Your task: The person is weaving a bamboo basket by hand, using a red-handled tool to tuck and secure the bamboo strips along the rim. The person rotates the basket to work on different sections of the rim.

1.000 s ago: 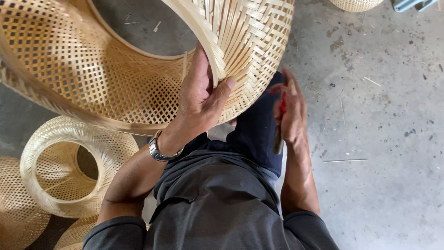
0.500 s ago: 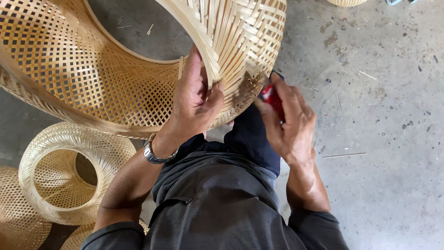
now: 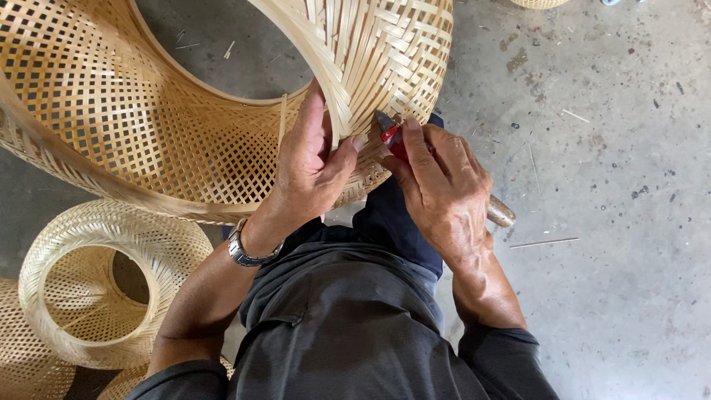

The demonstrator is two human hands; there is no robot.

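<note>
The big woven bamboo basket (image 3: pixel 148 126) lies tipped on its side across the person's lap, its open mouth turned up towards them. It looks light for its bulk and springy: the open lattice would give and could crack under a hard squeeze, so the thick bound rim (image 3: pixel 326 81) is the sound place to take hold. That is where the left hand (image 3: pixel 311 167) has it, fingers (image 3: pixel 309 122) inside the rim and thumb outside, pinched shut on the band of strips. Just to the right of that rim the right hand (image 3: pixel 444 192) is curled tight around a red-handled cutting tool (image 3: pixel 390 133), its dark tip touching the weave near the left thumb; I think it is a pair of nippers, though the hand hides most of it. A wooden handle end (image 3: pixel 501 213) pokes out beyond the right hand. Below the basket, to its left, a smaller pale woven shade (image 3: pixel 96 244) sits on the concrete floor (image 3: pixel 607 185).
</note>
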